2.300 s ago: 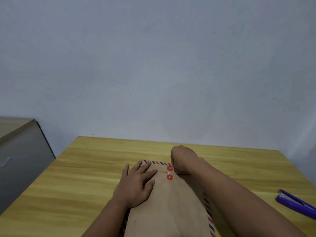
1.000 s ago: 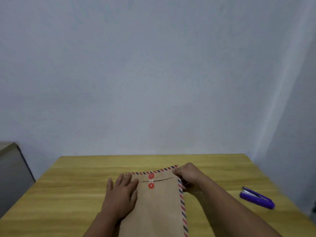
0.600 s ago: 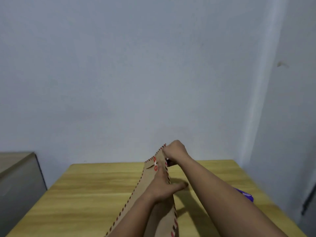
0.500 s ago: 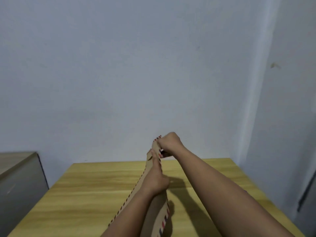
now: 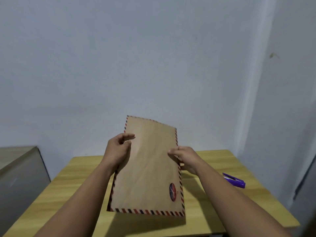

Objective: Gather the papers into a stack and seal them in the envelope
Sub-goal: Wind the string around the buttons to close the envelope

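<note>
Lifted off the tabletop (image 5: 213, 161) and flipped, the envelope (image 5: 150, 168) showed its plain back; left hand (image 5: 118, 151) and right hand (image 5: 185, 159) each kept a pinching grip on its edges, suggesting sealing was done.

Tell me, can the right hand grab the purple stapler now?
Probably not right away. The right hand is holding the envelope up off the table. The stapler lies uncovered just to its right, so once it lets go, nothing blocks the way.

Brown envelope (image 5: 148, 168), striped airmail border, red-blue emblem, held tilted above table
</note>
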`<act>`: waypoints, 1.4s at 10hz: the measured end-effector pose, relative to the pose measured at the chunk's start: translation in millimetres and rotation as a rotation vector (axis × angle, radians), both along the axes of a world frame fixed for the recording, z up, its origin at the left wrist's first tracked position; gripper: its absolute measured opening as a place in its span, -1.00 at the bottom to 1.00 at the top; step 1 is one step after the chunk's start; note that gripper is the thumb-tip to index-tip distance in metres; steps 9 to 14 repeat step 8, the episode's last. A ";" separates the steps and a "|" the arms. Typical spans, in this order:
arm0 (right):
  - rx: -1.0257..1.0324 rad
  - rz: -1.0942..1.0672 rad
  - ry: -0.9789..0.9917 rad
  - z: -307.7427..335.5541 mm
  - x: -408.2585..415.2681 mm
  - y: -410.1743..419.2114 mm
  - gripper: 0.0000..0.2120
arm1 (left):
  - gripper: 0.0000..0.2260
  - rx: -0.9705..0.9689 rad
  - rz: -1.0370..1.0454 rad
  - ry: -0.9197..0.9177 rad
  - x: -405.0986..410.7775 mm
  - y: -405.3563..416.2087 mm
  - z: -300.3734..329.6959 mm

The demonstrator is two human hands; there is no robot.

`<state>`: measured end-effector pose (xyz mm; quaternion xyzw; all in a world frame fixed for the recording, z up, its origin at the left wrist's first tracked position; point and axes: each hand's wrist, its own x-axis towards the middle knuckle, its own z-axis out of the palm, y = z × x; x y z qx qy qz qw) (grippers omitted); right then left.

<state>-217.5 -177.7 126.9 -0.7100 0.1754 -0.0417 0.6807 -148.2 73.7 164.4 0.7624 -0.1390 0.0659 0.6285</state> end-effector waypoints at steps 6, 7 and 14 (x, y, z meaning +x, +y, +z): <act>-1.223 0.130 0.293 -174.5 46.1 1.7 -0.19 | -0.31 1.179 0.021 -0.120 41.9 -30.9 -222.9; -1.187 0.129 0.276 -173.6 49.8 -2.2 -0.18 | -0.32 1.194 0.021 -0.069 43.7 -33.8 -216.6; -0.969 -0.004 0.040 -162.0 34.5 3.4 -0.20 | -0.30 1.144 0.053 -0.042 29.9 -34.2 -204.0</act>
